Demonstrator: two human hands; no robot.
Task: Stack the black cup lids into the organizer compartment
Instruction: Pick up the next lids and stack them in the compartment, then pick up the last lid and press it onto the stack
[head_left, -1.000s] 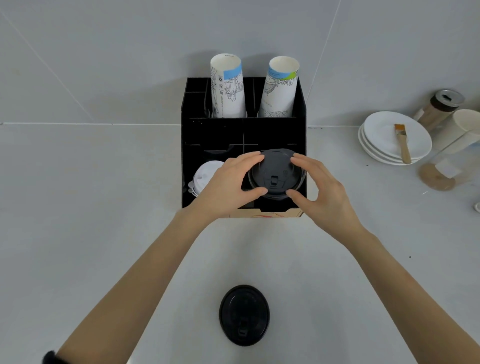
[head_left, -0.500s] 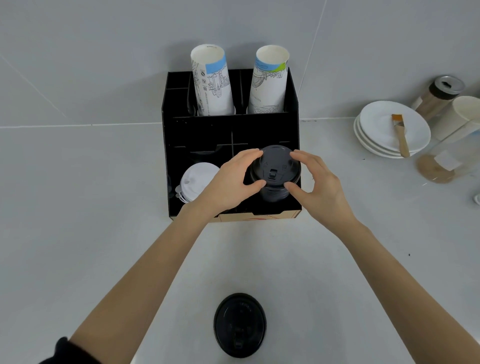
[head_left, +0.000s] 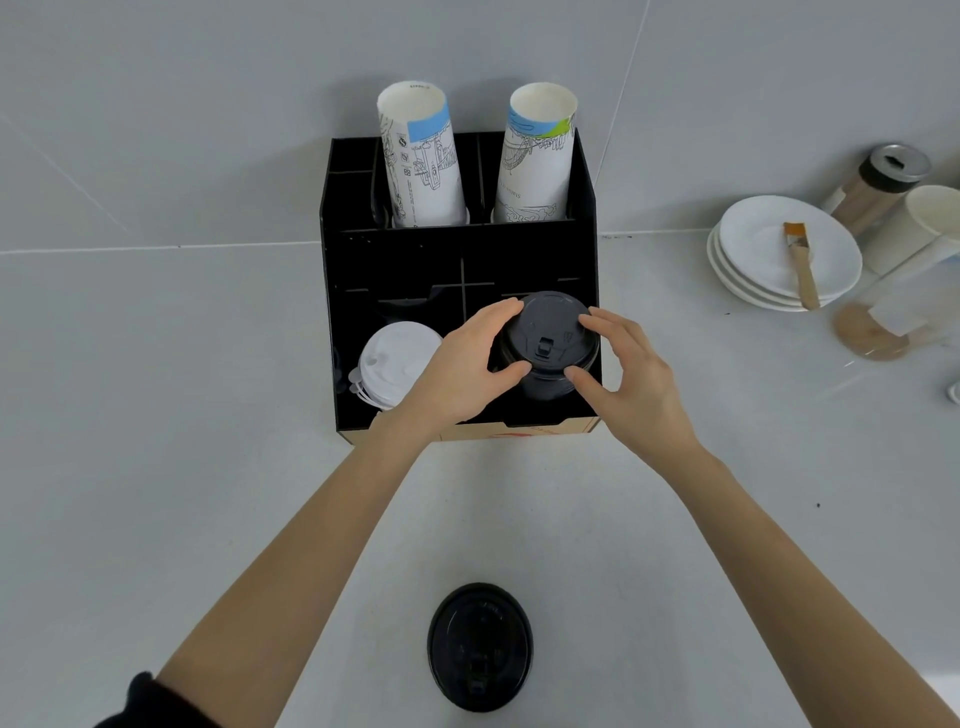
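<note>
The stack of black lids (head_left: 545, 345) stood upright in the front right compartment of the black organizer (head_left: 457, 260), its long axis vertical. The top lid faced up, with its small sip tab on the side nearest the person. The left hand (head_left: 462, 371) and right hand (head_left: 631, 376) flanked it: the left thumb and fingertips touched the stack's left rim, and the right thumb and forefinger pinched its right rim, so both grips were partly curled around the top lid and closed on its edge. One more black lid (head_left: 480, 646) lay flat, top side up, on the surface (head_left: 156, 415) near its front edge, well apart from the organizer and between the two forearms.

Compared with half a second earlier, the hands kept the same hold on the stack and the loose lid had not moved; only the view had shifted slightly, so the organizer sat a little more to the right.

In the organizer's front left compartment sat a stack of white lids (head_left: 397, 361), just beside the left hand. Two tall stacks of paper cups stood in the rear compartments, one with a blue band (head_left: 421, 156) on the left and one with a blue and green band (head_left: 537, 156) on the right. Toward the right rear of the surface, a pile of white plates (head_left: 779, 257) carried a small brush (head_left: 801, 262).
</note>
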